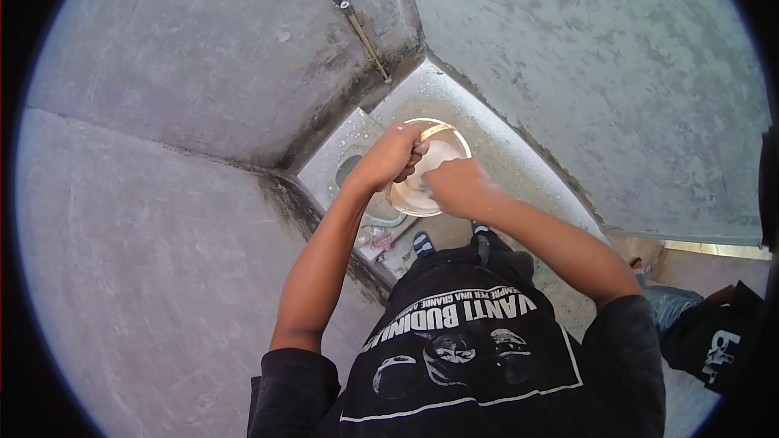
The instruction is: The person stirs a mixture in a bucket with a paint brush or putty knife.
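A pale round bucket [466, 143] is in front of me, its mouth facing up toward the camera. My left hand [393, 156] is closed around the yellowish bucket handle [439, 131] at the far left of the rim. Over the near right part of the bucket's mouth is my right hand [459, 187], its fingers curled and slightly blurred. What those fingers hold, if anything, is hidden from view. Inside the bucket the contents look whitish, and I cannot make them out clearly.
A squat toilet [346, 169] lies left of the bucket, with a light blue hose [393, 221] and a crumpled pinkish wrapper [380, 238] nearby. A metal pipe with a tap [357, 28] runs along the grey wall [178, 57]. Another person [714, 337] is at the right.
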Demonstrator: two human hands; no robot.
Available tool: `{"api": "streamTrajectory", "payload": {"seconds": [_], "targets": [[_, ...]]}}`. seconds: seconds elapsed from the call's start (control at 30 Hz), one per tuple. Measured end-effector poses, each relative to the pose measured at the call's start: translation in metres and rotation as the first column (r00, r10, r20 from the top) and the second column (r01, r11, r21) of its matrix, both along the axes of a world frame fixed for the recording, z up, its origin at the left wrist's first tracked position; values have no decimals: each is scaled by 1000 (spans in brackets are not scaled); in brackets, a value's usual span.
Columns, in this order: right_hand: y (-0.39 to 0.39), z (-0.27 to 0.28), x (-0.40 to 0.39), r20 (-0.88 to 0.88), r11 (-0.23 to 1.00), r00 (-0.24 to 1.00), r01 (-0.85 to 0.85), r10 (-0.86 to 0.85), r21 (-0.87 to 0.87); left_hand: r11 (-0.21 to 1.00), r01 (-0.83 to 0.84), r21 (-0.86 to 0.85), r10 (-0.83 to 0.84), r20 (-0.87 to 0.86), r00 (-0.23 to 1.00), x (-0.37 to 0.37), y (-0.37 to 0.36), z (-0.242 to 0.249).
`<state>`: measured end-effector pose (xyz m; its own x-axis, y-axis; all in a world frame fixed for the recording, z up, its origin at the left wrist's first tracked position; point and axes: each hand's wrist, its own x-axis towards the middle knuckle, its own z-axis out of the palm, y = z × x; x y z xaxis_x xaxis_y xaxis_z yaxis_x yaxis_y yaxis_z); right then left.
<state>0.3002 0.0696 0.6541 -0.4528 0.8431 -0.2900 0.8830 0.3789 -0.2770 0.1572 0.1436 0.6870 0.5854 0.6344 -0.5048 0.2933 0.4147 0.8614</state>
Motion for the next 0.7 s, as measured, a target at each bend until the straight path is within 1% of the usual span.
{"api": "streamTrajectory", "payload": {"seconds": [0.03,0.1,0.13,0.2,0.23,0.27,0.3,0.33,0.37,0.4,0.43,0.47,0.5,0.53,0.57,0.6,0.63,0.67,0.7], "targets": [[-5,14,0,0,1000,1000,-8,8,-4,1000,-8,-4,8,0,1000,-4,-6,3],[-7,38,0,-59,990,989,135,-138,-51,999,-39,24,40,-26,999,-10,-13,13],[-6,37,-5,-55,992,991,122,-124,-44,998,-53,30,54,-21,998,-13,-17,14],[-9,25,-14,-45,963,962,270,-269,-1,992,-99,78,103,-53,993,-18,-27,15],[-10,16,-19,-42,963,963,268,-267,5,990,-113,86,118,-66,991,-20,-27,8],[-10,4,-24,-24,951,951,309,-309,-25,990,-112,89,118,-63,991,-22,-28,-1],[-10,-7,-27,-6,935,936,351,-352,-53,957,-56,285,90,-104,991,-24,-30,-13],[-11,-14,-30,-6,934,935,353,-354,-45,883,8,470,71,-150,986,-27,-31,-26],[-12,-20,-32,-81,906,903,414,-421,-90,667,107,737,94,-226,970,-29,-30,-47],[-15,-29,-33,-153,872,860,469,-488,-142,663,109,741,92,-225,970,-29,-33,-52],[-16,-42,-35,-155,869,856,475,-493,-137,658,195,727,117,-355,928,-26,-35,-54],[-17,-57,-35,-212,856,833,471,-511,-214,653,280,703,140,-476,868,-24,-36,-58],[-18,-73,-34,-265,839,803,462,-534,-288,710,173,683,166,-400,901,-23,-38,-71],[-21,-94,-36,-261,833,797,475,-544,-285,707,179,685,154,-395,905,-22,-43,-78],[-23,-117,-40,-304,821,772,459,-558,-340,635,242,734,165,-434,886,-22,-47,-83],[-21,-128,-41,-348,810,744,438,-570,-390,555,304,774,183,-470,863,-21,-46,-87],[-21,-125,-39,-347,805,738,447,-579,-390,545,326,773,211,-502,839,-23,-44,-97],[-22,-122,-39,-348,727,667,448,-659,-520,545,332,770,202,-505,839,-28,-44,-109],[-23,-119,-39,-336,640,593,428,-732,-638,501,260,826,279,-439,854,-36,-42,-122]]}}
